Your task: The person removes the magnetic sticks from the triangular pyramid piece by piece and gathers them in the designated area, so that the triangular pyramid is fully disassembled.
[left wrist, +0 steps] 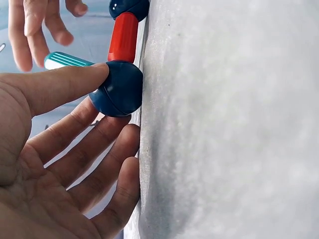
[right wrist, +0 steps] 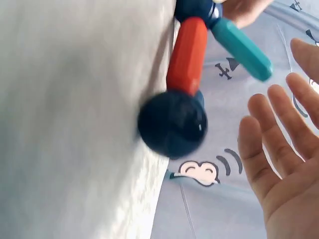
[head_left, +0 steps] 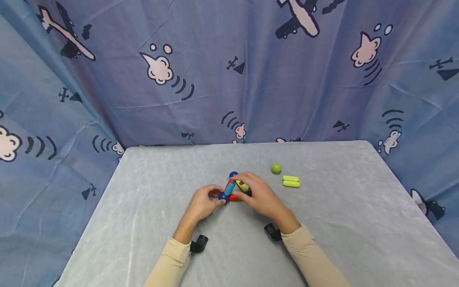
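On the grey table sits a frame of dark blue balls and coloured rods. My left hand (head_left: 202, 203) pinches the near-left blue ball (left wrist: 119, 92) between thumb and fingers. From that ball a red rod (left wrist: 123, 37) runs along the table to another blue ball (right wrist: 172, 123), while a teal rod (right wrist: 244, 50) slants upward with a free end. My right hand (head_left: 264, 197) hovers around the teal rod, fingers extended and apart from it in the right wrist view. Behind, a third blue ball (head_left: 233, 174) and a yellow-green rod (head_left: 243, 186) are partly covered by that hand.
Right of the frame, a lime green ball (head_left: 276, 168) lies on the table (head_left: 161, 171). Two yellow-green rods (head_left: 291, 184) lie side by side near it. A blue patterned curtain (head_left: 211, 79) hangs behind the table's far edge and along its sides.
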Available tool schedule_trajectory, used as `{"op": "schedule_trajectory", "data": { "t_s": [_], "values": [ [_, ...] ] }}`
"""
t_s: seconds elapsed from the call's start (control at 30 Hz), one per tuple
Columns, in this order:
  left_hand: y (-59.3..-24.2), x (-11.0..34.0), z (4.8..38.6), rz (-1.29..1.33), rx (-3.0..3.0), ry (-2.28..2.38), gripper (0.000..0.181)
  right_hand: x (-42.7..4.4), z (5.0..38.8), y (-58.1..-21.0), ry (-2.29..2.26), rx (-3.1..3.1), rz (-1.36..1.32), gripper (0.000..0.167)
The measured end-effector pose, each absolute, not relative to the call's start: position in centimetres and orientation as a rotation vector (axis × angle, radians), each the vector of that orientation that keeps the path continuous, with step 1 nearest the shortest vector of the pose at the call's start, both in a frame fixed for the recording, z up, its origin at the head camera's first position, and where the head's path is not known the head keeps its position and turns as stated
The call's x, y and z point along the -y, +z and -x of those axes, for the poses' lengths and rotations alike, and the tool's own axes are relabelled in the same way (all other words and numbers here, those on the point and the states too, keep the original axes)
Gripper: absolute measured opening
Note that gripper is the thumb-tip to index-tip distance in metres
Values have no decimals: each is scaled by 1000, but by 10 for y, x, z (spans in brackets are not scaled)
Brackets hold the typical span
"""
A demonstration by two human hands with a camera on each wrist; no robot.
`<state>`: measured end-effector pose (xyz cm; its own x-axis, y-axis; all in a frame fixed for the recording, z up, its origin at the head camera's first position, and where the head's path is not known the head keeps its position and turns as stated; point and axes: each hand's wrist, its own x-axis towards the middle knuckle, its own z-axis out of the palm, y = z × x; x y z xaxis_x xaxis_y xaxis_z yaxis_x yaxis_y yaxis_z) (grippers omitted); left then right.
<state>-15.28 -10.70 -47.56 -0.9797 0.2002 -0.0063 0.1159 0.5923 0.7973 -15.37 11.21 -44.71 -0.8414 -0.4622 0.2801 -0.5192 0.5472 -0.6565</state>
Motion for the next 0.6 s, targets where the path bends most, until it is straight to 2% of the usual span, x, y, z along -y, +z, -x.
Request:
{"op": "schedule_trajectory", "data": {
  "t_s": [0.1,0.37,0.6],
  "values": [
    [-476,107,153,-275,-2716,1347,25,-106,152,-451,1153,2689,-887,43],
    [-474,107,153,-249,-2717,1340,25,-106,153,-458,1040,2689,-818,29],
    [-474,105,153,-245,-2709,1342,24,-110,154,-460,937,2731,-783,27]
  ]
}}
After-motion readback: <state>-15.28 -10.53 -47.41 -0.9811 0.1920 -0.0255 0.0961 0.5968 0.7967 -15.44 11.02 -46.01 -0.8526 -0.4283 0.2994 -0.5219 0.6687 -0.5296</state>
